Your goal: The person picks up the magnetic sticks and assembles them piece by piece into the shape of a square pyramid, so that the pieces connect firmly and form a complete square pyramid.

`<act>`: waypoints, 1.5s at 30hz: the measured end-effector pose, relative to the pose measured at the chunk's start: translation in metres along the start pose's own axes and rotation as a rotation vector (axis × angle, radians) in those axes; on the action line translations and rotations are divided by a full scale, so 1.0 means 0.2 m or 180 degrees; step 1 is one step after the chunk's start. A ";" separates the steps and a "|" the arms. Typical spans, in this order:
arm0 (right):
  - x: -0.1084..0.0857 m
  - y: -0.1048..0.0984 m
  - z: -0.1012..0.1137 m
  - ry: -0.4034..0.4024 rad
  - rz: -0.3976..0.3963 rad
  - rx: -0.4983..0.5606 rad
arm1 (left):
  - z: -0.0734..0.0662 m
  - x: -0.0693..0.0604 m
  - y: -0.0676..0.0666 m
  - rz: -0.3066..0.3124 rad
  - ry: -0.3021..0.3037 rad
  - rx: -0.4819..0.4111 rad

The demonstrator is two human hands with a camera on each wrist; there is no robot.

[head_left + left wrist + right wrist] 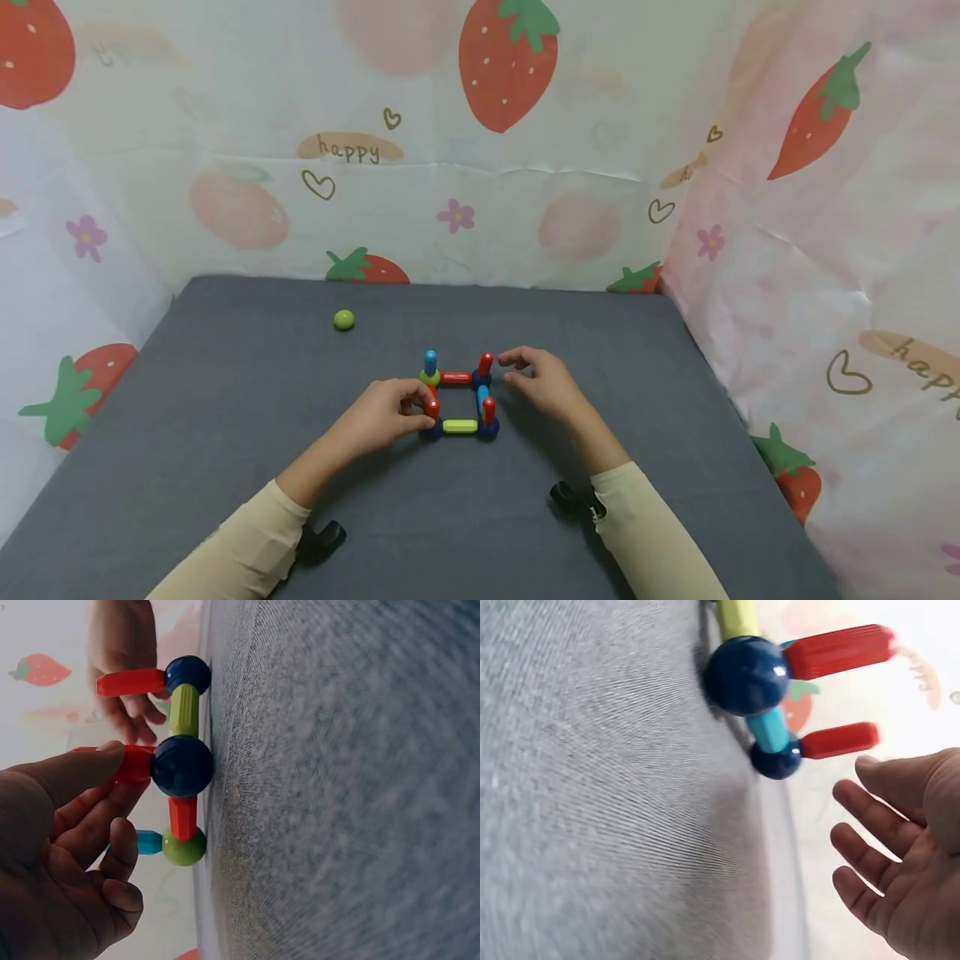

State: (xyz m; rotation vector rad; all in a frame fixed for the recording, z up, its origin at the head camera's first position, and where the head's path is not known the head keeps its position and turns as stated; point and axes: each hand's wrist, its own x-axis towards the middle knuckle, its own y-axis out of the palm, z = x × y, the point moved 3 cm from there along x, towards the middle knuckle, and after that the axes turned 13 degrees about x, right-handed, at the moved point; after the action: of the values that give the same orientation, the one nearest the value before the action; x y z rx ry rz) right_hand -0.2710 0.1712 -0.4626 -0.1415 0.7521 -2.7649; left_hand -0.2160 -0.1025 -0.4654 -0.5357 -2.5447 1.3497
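A square of magnetic rods and balls lies on the table, with an upright rod on each corner. Its near side is a yellow-green rod (460,427), its far side a red rod (455,377), its right side a light blue rod (768,730). A green ball (184,847) bears the blue upright rod (431,362); the other corner balls are dark blue. My left hand (384,412) pinches the red upright rod (135,763) at the near left corner between thumb and fingers. Beside the far right red upright rod (840,740), my right hand (546,383) hovers with loosely bent fingers, holding nothing.
A loose green ball (344,320) lies farther back on the left of the grey tabletop (225,375). Strawberry-patterned cloth (420,192) hangs behind the table and along both sides. Dark wrist devices (321,543) stick out under both sleeves.
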 end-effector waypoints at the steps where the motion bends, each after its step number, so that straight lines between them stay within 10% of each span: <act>1: -0.01 -0.01 0.01 -0.0032 0.0006 0.0006 | 0.00 0.00 0.00 0.0005 0.0005 0.0000; 12: -0.08 -0.03 0.05 -0.0477 0.0564 0.0258 | -0.01 -0.01 -0.02 0.0032 -0.0023 0.0042; 22: -0.10 0.02 0.03 -0.0388 0.1210 0.0353 | -0.01 -0.01 -0.02 0.0116 -0.0028 -0.0001; 45: -0.11 0.15 0.02 -0.0375 0.1164 0.0389 | 0.00 -0.01 -0.03 0.0219 0.0004 0.0031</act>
State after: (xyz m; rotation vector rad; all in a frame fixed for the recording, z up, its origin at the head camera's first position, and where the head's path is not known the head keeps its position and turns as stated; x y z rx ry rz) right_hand -0.2416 0.1505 -0.4743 -0.1269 0.5177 -2.4223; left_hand -0.2147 -0.1060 -0.4598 -0.6273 -2.5391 1.3832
